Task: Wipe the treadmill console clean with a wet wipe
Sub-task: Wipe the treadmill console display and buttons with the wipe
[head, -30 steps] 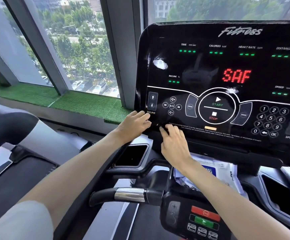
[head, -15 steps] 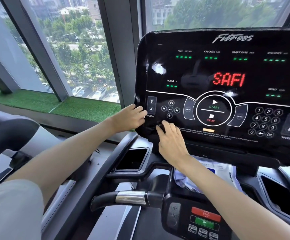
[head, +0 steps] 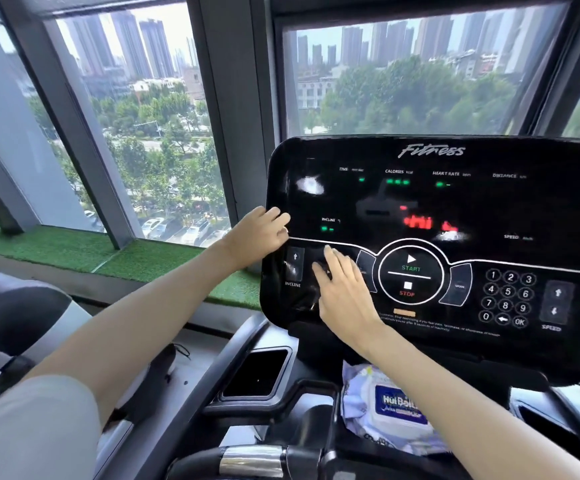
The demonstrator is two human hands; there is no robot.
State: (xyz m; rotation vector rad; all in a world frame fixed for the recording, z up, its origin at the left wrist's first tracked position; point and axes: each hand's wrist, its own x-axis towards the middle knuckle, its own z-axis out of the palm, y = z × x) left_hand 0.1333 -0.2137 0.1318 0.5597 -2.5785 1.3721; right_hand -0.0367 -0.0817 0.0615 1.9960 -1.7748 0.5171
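Right hand [head: 345,296] lies flat on the lower left of the console [head: 455,202], fingers straight and close together, their tips reaching up toward the white curved line — it covers the small round buttons between the incline arrows [head: 295,266] and the start/stop dial [head: 410,276]. Whether a wipe sits under the palm cannot be told from the head view. Left hand [head: 259,235] grips the console's left edge at mid-height, fingers curled round the rim, forearm reaching in from the lower left. The black screen is glossy, with green dashes and blurred red letters lit. A number pad [head: 506,296] sits to the right of the dial, well apart from both hands. Below the console, a pack of wipes [head: 385,407] — white with a blue label — lies in the tray, partly hidden by the right forearm. Left of it is a dark rectangular cup holder [head: 252,374], and lower down a black handlebar [head: 250,460] with a silver band. Behind the console stand tall windows [head: 150,133] showing trees and towers, with a strip of green turf [head: 74,251] along the sill.
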